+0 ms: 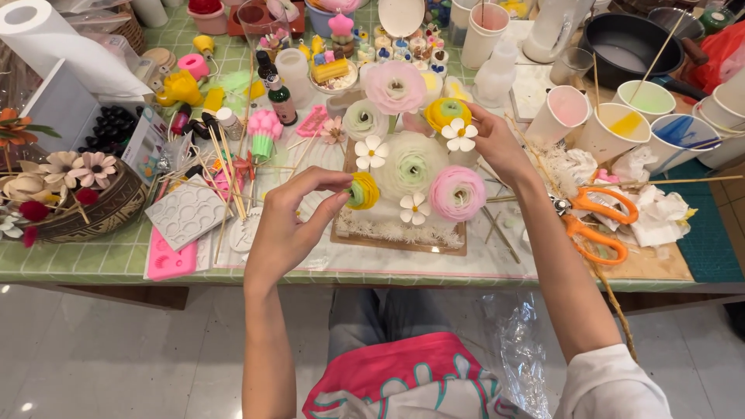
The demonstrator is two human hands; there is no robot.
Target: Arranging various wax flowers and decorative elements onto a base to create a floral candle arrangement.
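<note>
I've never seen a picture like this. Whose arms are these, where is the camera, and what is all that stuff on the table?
The camera sits on a person's head and looks down, so the two bare arms are that person's own. No machine is involved. The left hand pinches a small yellow flower with a green centre. The right hand touches a white daisy in a bunch of pale, pink and yellow flowers that stands over a wooden board. Around it, on the green checked table, lie orange scissors, paper cups with coloured contents, thin sticks, pink moulds, small bottles and a paper roll.
</note>
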